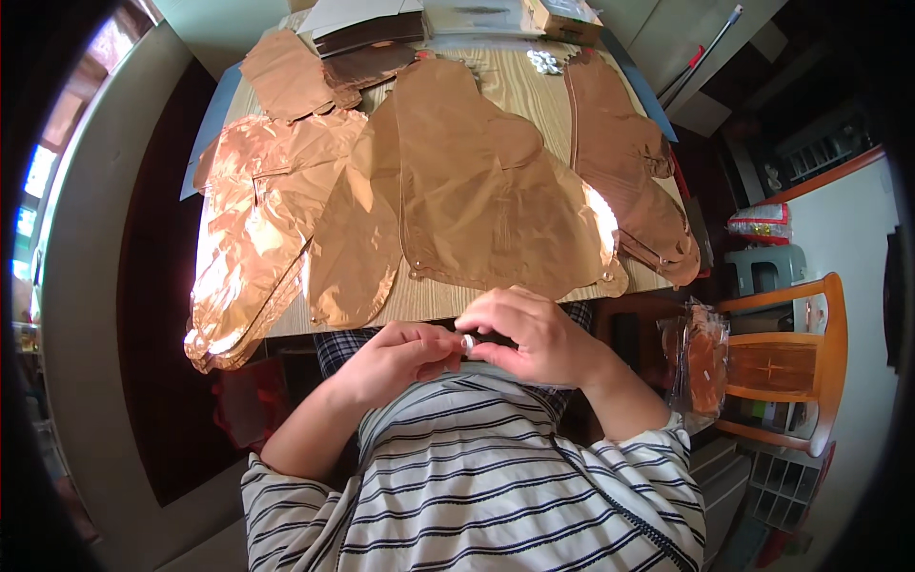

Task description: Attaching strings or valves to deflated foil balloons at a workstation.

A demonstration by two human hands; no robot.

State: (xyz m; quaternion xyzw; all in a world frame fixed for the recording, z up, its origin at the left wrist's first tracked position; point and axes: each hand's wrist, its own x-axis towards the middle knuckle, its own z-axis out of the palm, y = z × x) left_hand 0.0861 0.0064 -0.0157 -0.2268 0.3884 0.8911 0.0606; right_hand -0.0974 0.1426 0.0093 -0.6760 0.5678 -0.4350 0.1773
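Note:
Just in front of my body, below the table's near edge, my two hands meet at a small white ring-shaped roll. My left hand has its fingers closed together, with the fingertips against the roll's left side. From the other side, my right hand curls with thumb and fingers around it. The exact grip is partly hidden by my fingers. Nearest beyond my hands lies a large flat copper-coloured foil balloon, reaching the table's near edge. A shiny, crinkled copper foil balloon lies to its left, its lower end hanging over the edge.
Another copper balloon lies at the right of the wood-grain table. A smaller folded foil piece is at far left. Several white rolls sit at the back, near boxes. A wooden chair stands right, beside a clear bag.

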